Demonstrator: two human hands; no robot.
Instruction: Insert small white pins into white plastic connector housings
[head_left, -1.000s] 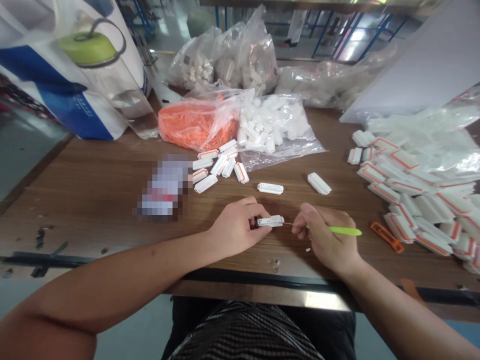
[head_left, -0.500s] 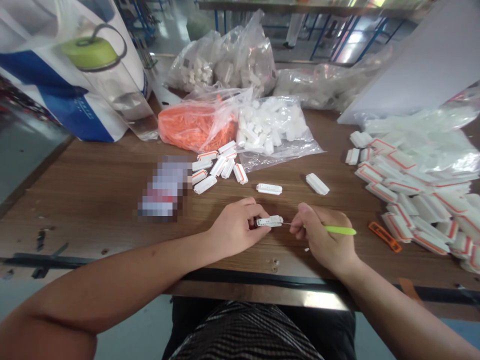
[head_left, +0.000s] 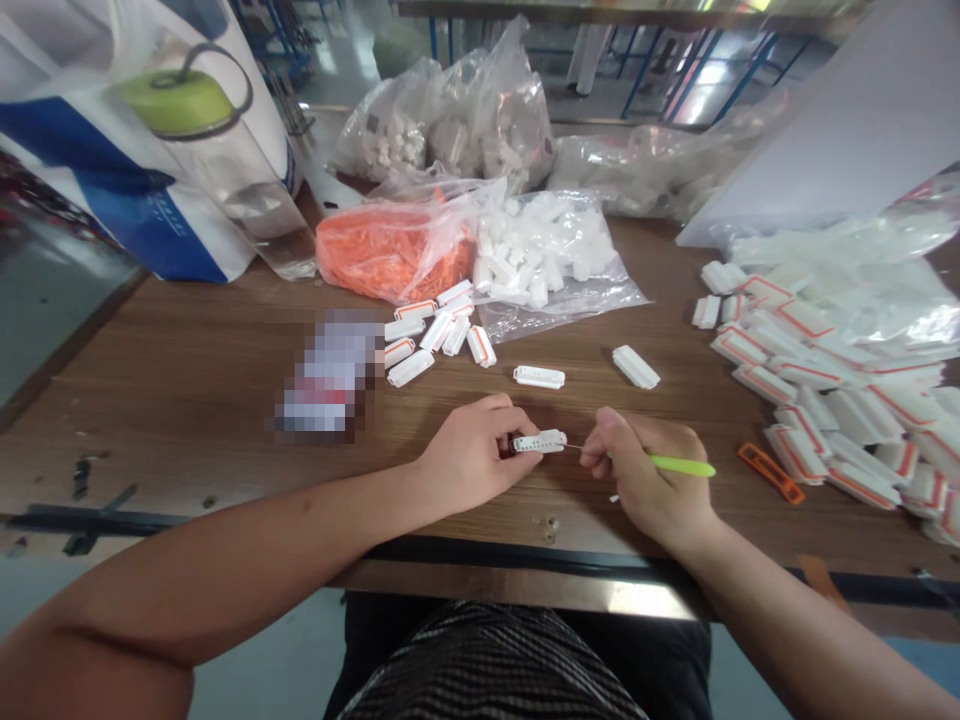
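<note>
My left hand (head_left: 469, 455) pinches a small white plastic piece (head_left: 541, 441) just above the wooden table (head_left: 187, 400), near its front edge. My right hand (head_left: 645, 475) is closed round a thin tool with a green handle (head_left: 681, 466); its fine tip points left and meets the right end of the white piece. Two loose white pieces (head_left: 539, 376) (head_left: 636, 367) lie on the table just beyond my hands.
A cluster of white and orange pieces (head_left: 435, 335) lies at centre left, a larger pile (head_left: 825, 380) at the right with an orange strip (head_left: 770, 473) beside it. Bags of orange (head_left: 390, 250) and white parts (head_left: 540, 250) sit behind. A bottle with a green lid (head_left: 217, 150) stands far left.
Almost nothing has changed; my right hand and the green tool have shifted very slightly left towards the white piece.
</note>
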